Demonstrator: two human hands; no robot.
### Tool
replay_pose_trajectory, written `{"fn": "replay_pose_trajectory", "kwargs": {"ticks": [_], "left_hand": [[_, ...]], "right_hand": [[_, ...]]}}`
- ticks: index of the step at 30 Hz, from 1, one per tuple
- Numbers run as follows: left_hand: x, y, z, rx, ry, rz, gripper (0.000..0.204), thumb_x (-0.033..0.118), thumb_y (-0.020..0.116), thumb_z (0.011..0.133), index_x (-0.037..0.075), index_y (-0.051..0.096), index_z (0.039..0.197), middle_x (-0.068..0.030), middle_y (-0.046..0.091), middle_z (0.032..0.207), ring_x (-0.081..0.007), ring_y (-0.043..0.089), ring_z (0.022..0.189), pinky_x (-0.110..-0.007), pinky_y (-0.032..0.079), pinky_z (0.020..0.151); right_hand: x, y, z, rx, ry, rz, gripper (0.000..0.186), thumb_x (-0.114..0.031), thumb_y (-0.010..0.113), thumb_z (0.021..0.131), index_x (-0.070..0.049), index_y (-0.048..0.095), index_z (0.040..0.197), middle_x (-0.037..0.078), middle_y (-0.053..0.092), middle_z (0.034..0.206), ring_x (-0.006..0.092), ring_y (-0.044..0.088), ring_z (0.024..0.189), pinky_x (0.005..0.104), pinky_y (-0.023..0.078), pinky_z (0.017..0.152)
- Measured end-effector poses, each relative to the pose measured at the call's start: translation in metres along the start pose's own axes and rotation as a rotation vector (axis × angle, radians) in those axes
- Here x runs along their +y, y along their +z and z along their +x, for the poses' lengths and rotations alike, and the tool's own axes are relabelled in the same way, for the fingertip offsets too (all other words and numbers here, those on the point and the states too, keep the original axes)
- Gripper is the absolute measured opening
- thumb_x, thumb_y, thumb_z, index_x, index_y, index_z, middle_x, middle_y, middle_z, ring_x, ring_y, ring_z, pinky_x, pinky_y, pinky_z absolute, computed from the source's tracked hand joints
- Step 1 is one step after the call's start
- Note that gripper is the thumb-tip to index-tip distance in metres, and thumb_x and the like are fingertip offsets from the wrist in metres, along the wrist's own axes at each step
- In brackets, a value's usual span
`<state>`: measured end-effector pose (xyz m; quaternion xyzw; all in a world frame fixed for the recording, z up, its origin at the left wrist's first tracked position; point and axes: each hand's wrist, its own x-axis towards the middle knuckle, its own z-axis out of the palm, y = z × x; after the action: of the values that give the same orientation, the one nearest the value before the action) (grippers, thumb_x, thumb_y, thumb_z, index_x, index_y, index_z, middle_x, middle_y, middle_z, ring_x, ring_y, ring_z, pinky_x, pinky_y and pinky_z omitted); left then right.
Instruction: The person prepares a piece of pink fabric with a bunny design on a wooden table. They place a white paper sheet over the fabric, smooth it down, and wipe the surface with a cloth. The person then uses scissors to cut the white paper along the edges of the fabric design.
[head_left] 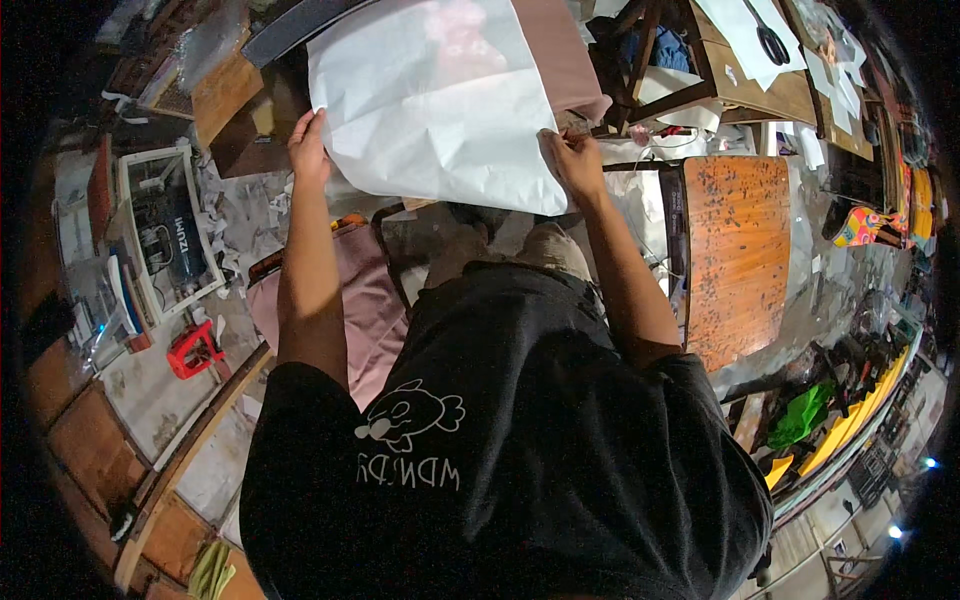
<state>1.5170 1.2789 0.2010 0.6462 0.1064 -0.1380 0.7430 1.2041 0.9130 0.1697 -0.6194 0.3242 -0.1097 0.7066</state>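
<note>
A large white sheet (430,130), thin and slightly wrinkled, spreads in front of me with a pinkish patch showing at its far part. My left hand (308,150) pinches its left edge between thumb and fingers. On the opposite side, the fingers of my right hand (575,165) are closed on the right edge, close to the near corner. The sheet's near edge hangs toward my lap. Mauve material (565,55) lies under and to the right of the sheet. Another mauve piece (350,300) drapes low at my left, beside my forearm.
Black-handled scissors (770,42) lie on white paper atop a wooden table (735,75) at far right. A worn wooden board (737,260) stands right of me. At left are a white-framed case (170,230) and a red plastic item (195,350). Paper scraps (245,215) litter the floor.
</note>
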Motion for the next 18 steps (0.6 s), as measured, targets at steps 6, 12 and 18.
{"fn": "replay_pose_trajectory", "kwargs": {"ticks": [6,12,18], "left_hand": [[-0.002,-0.001,-0.010,0.126,0.099,0.209,0.037,0.020,0.079,0.091,0.002,0.064,0.119,-0.0074,0.072,0.103,-0.0166,0.066,0.085,-0.031,0.054,0.076],[0.013,0.058,-0.035,0.113,0.921,1.065,0.050,0.032,0.079,0.089,0.002,0.059,0.124,-0.0147,0.064,0.125,-0.0304,0.059,0.117,-0.044,0.045,0.103],[-0.007,0.184,-0.068,-0.367,1.019,1.416,0.074,0.062,0.063,0.091,0.019,0.048,0.149,-0.0171,0.033,0.161,-0.0466,0.027,0.148,-0.061,0.020,0.120]], "right_hand": [[-0.021,-0.005,-0.002,0.011,0.023,-0.218,0.023,-0.014,0.061,0.102,0.004,0.069,0.090,-0.003,0.062,0.080,0.0047,0.050,0.070,0.0235,0.042,0.060],[-0.008,-0.008,0.001,-0.008,-0.070,-0.099,0.019,-0.011,0.061,0.102,0.004,0.066,0.092,0.000,0.063,0.087,0.0043,0.051,0.074,0.0222,0.043,0.064],[-0.035,0.004,-0.017,0.020,0.029,0.035,0.022,-0.009,0.060,0.103,0.000,0.060,0.083,-0.002,0.061,0.084,0.0023,0.050,0.074,0.0195,0.041,0.064]]}}
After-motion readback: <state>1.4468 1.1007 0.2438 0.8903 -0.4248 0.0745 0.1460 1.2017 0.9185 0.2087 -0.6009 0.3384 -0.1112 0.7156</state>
